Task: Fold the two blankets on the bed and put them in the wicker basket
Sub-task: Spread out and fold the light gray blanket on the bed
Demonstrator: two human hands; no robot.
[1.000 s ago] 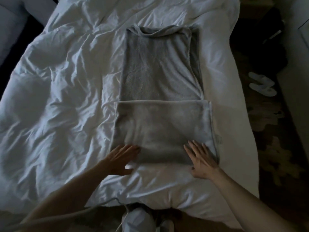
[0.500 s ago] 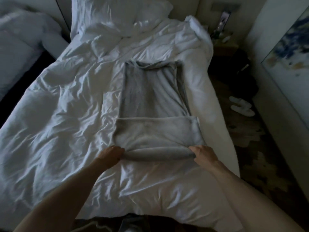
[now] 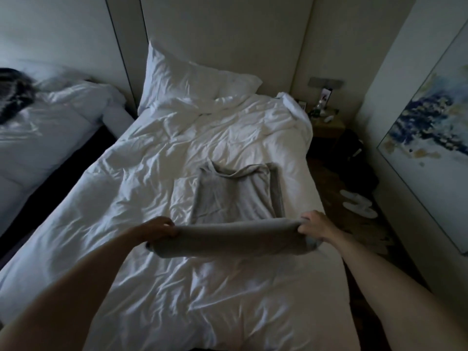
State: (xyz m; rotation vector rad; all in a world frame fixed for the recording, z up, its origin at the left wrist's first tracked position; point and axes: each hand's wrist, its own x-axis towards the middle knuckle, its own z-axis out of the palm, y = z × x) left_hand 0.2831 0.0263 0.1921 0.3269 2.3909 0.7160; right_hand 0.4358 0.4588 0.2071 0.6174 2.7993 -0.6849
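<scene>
Pinching near fold of grey blanket point(image 3: 235, 196) at both ends with left hand point(image 3: 158, 228) and right hand point(image 3: 312, 222). Held up off bed point(image 3: 114, 224) now, not pressed flat like before. Lying flat at far end. Looks like start of next fold.

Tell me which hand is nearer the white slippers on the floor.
Right. The right hand grips the grey blanket at its end toward the slippers; the left hand grips the opposite end, farther across the bed.

Dim room, pale wall point(image 3: 228, 46), nightstand point(image 3: 328, 126), painting point(image 3: 430, 148), white slippers point(image 3: 357, 203)
</scene>
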